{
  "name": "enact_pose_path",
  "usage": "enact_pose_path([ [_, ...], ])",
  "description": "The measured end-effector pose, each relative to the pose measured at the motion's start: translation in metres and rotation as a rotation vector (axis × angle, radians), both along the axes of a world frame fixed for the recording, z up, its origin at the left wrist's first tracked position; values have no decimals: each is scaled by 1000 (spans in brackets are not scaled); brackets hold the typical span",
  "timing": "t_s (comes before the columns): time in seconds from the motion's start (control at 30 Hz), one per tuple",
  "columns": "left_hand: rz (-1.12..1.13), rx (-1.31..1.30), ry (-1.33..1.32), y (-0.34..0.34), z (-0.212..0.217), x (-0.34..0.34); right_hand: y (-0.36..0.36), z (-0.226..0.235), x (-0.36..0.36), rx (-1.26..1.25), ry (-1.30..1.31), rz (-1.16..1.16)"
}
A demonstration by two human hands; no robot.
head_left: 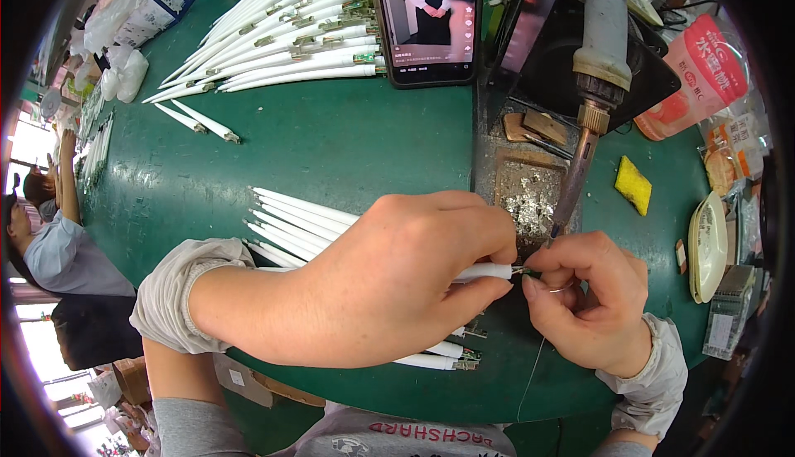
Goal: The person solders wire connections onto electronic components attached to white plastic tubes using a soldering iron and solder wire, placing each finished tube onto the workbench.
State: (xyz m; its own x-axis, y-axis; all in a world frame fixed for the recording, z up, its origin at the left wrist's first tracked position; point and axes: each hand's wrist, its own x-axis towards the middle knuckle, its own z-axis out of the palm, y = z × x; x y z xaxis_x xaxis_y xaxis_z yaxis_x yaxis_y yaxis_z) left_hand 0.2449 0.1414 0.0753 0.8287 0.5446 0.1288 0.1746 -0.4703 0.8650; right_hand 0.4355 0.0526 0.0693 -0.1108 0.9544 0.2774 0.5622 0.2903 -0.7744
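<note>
My left hand (397, 279) is closed around a white tapered tube (484, 271), holding its metal end to the right. My right hand (592, 291) pinches a thin solder wire (534, 366) against that end. Right above the joint hangs the tip of a fixed soldering iron (575, 180), over a metal tray with solder scraps (526, 196). More white tubes (298, 221) lie in a pile under my left wrist and forearm.
A big heap of white tubes with green boards (290, 31) lies at the back of the green table (348, 134). A phone (426, 18) stands behind. A yellow sponge (633, 184), snack bags (700, 76) and a white dish (708, 246) sit right. A person (58, 250) sits left.
</note>
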Motion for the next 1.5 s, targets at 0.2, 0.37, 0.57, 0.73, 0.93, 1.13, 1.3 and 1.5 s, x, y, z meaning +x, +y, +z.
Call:
enact_pose_path([
  [0.2, 8, 43, -43, -2, -2, 0, 3, -9, -2, 199, -64, 27],
  [0.37, 11, 83, -11, -4, 0, 0, 4, -16, -2, 334, -164, 43],
  [0.57, 10, 80, -39, -3, -3, 1, 2, -17, 2, 429, -355, 87],
  [0.73, 2, 111, -4, -4, -3, 1, 0, -13, -3, 359, -318, 41],
  [0.93, 35, 94, -29, 2, -3, 2, 0, -12, -4, 324, -251, 6],
  [1.13, 19, 31, -10, 1, -2, 2, 1, -12, -6, 343, -204, -74],
  [1.3, 14, 62, -35, -1, -2, 1, 2, -11, -3, 317, -197, 18],
  [1.5, -15, 56, -42, 1, -4, 1, 6, -15, 5, 461, -337, 68],
])
